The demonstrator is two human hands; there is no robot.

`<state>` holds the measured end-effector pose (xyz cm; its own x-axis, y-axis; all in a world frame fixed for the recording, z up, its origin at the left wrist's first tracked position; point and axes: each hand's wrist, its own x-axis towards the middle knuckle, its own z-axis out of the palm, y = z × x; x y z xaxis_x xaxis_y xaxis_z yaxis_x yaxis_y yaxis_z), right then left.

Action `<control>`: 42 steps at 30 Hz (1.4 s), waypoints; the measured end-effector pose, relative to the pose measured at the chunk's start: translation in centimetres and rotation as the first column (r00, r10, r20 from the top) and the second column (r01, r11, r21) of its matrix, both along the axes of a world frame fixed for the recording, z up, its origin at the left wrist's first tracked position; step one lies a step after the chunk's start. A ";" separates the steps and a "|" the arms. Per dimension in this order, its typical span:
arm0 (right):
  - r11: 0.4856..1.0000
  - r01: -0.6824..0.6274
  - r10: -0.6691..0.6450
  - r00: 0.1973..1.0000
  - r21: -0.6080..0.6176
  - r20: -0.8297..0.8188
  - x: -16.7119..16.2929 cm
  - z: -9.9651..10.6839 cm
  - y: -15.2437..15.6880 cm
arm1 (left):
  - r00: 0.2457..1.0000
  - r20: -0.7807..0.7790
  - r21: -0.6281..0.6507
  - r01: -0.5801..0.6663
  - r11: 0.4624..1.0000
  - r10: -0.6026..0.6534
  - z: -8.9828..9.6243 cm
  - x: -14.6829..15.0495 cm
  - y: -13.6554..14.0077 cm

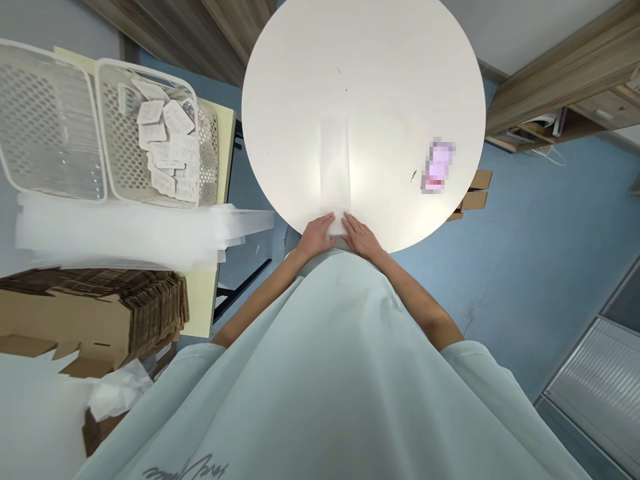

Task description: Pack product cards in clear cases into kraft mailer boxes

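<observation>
A long, thin, translucent white foam sheet lies on the round white table, running from my body toward the table's middle. At its near end, by the table edge, is a thicker white folded part; whether something lies inside cannot be made out. My left hand grips the left side of that part, fingers on top and thumb on the near side. On the right side, my right hand holds it the same way, its fingertips a short gap from the left ones.
A phone-like pixelated object lies on the table's right side. To the left, a side table bears a white basket of small white packets, a basket of clear pieces, stacked foam sheets and flattened cardboard boxes.
</observation>
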<state>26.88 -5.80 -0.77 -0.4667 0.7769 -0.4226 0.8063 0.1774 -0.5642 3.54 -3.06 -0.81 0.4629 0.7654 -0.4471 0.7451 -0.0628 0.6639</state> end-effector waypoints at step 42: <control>0.998 0.056 -0.057 0.998 0.026 0.032 -1.9 0.2 4.1 | 0.998 0.004 0.087 0.058 0.995 -0.058 -0.5 0.0 4.1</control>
